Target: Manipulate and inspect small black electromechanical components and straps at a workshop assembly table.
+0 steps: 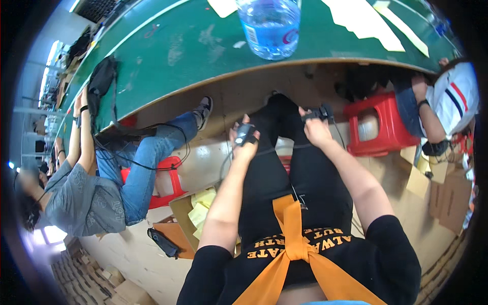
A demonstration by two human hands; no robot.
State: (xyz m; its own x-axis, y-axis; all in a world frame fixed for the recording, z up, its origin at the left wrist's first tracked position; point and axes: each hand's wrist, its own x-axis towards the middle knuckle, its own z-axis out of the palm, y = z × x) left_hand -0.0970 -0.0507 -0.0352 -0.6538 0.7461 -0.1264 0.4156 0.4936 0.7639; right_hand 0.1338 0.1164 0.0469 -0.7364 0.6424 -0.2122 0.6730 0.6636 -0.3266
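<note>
Device (pixel 245 134), small and black, is seen at the left hand (pixel 247 148), a dark gadget (pixel 320 111) at the right hand (pixel 317 131), both above the thighs (pixel 263 178). The hands are set apart from each other; whether either is clamped on anything cannot be told. Both pieces are judged light and stiff, best gripped by the edges, clear of the thin cable (pixel 337 130).

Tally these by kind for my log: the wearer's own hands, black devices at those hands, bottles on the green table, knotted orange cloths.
Left hand and right hand: 2
Black devices: 2
Clear plastic bottle: 1
Knotted orange cloth: 1
Total: 6
</note>
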